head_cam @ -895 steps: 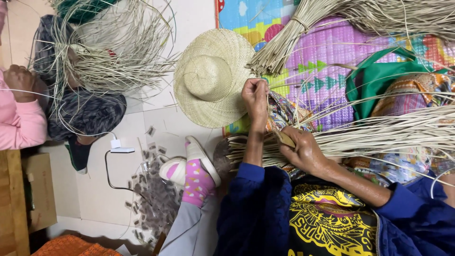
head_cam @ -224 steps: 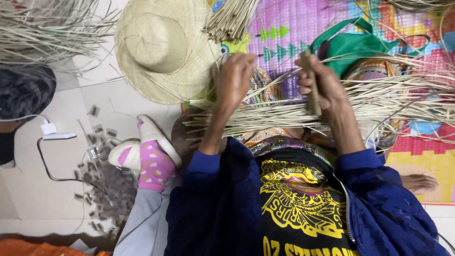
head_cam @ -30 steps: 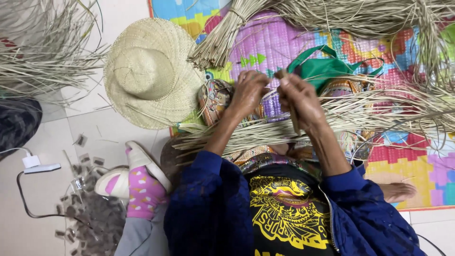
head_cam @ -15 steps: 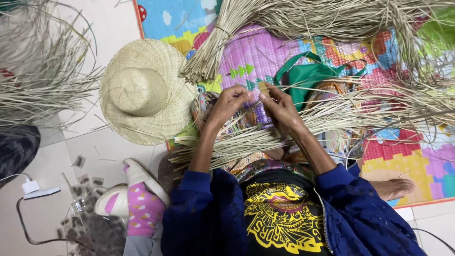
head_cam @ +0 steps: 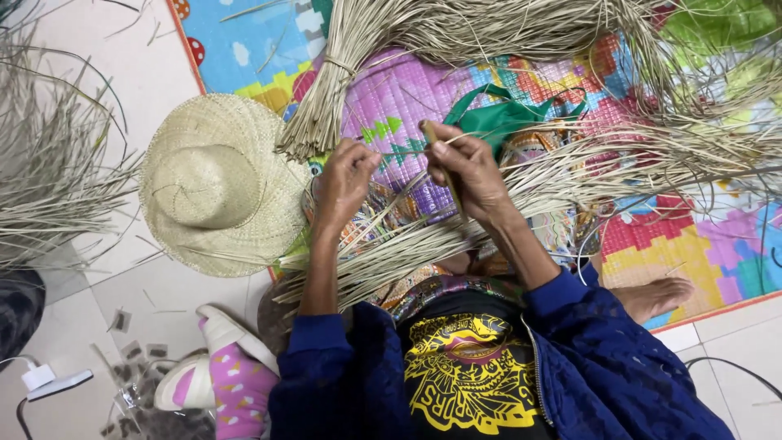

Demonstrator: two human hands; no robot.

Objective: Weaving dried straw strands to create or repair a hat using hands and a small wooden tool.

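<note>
Dry straw strands (head_cam: 570, 175), light and springy: left hand (head_cam: 346, 175) pinches one end, right hand (head_cam: 468, 175) fingers closed around a small tool (head_cam: 444, 167).

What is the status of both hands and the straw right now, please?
Left hand pinching straw strands. Right hand gripping a strand. Woven hat beside left hand, untouched.

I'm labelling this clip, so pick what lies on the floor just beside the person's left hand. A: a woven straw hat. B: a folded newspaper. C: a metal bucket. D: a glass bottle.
A: a pale woven straw hat lies brim-down just beside the left hand, which grips thin dried straw strands together with the right hand.
</note>
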